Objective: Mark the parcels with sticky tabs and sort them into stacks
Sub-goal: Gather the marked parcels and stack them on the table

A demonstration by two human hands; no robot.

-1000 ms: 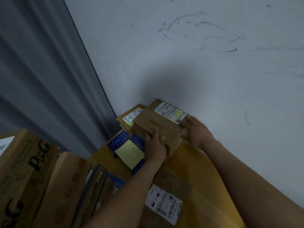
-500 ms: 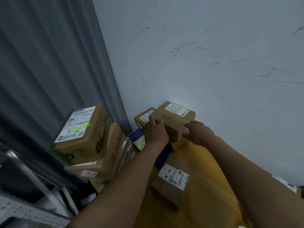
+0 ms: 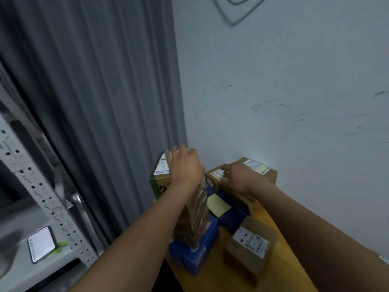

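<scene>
Mind the tall stack: one nudge could tip it.
Nearest you, a labelled parcel (image 3: 249, 244) lies on the table (image 3: 212, 278). Beside it the stack (image 3: 195, 213) rises from a blue box (image 3: 195, 255) and seems to lean. Your left hand (image 3: 185, 165), fingers spread, hovers at its top box (image 3: 160, 182). Beyond, your right hand (image 3: 239, 178) curls at the small parcel (image 3: 216, 174) by the wall; whether it is actually pinching the parcel cannot be told.

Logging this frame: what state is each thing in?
Left hand, open, fingers spread over the tall stack's top box.
Right hand, on the small parcel; grip unclear.
Back parcel, label up, green tab on.
Front parcel, flat on the table, label up.
Phone, screen lit.
Sticky pad, lying on the blue rack.
</scene>
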